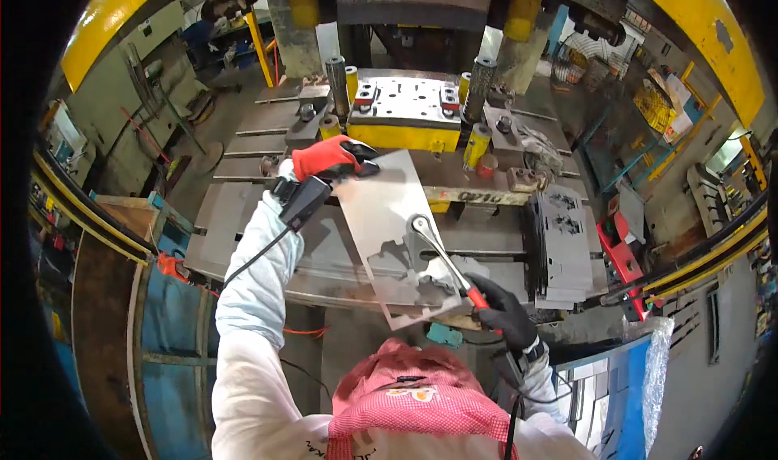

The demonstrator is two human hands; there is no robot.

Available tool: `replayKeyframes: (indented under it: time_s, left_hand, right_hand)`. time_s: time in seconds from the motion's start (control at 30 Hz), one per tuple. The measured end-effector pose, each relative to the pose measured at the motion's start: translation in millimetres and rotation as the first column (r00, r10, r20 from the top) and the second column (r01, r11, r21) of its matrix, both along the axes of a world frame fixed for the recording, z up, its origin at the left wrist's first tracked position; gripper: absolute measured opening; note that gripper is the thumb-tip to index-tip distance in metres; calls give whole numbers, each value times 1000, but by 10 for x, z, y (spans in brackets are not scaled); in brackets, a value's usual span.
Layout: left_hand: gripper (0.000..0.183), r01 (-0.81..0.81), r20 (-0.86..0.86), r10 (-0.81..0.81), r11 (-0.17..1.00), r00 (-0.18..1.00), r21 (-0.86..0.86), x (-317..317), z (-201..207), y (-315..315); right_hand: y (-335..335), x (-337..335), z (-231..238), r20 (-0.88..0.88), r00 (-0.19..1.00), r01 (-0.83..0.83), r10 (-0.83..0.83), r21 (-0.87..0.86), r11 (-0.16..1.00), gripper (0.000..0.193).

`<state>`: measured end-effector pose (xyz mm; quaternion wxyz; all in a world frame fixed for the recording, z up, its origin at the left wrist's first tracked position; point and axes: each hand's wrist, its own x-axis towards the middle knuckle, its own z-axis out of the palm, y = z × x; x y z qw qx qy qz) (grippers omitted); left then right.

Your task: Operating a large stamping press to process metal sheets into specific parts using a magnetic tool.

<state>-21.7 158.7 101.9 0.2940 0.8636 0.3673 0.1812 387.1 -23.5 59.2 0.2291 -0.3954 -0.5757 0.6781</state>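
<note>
My left hand (334,158), in a red and black glove, grips a flat grey metal sheet (381,196) at its far left corner. The sheet slants toward me over the press table, with irregular cutouts in its near part. My right hand (509,312), in a black glove, is closed around the red handle of a ratchet wrench (442,252). The wrench's round head lies over the right part of the sheet; whether it touches is unclear. Dark devices with cables are strapped at both wrists.
Beyond the sheet stands a die set (405,132) with a yellow base and upright posts. Stacked cut metal plates (565,257) lie to the right, near a red metal piece (620,245). A blue cart (170,330) stands left. A green block (444,334) sits at the near edge.
</note>
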Motion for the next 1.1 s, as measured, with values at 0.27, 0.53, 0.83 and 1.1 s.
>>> replayKeyframes:
  time_s: [0.27, 0.53, 0.83, 1.1]
  left_hand:
    - [47, 443, 873, 260, 780, 413, -442, 75, -209, 369]
    - [51, 27, 709, 693, 712, 129, -701, 569, -727, -572]
    - [51, 418, 767, 636, 674, 89, -608, 1193, -645, -470]
    - [41, 185, 765, 644, 750, 17, -635, 1342, -571, -350]
  right_hand:
    - [154, -387, -3, -352, 903, 247, -246, -45, 968, 65]
    - [1322, -847, 194, -440, 851, 301, -285, -37, 953, 46]
    - [1608, -925, 170, -481, 835, 202, -269, -187, 961, 29]
    - [1652, -879, 208, -423, 864, 256, -272, -98, 962, 35]
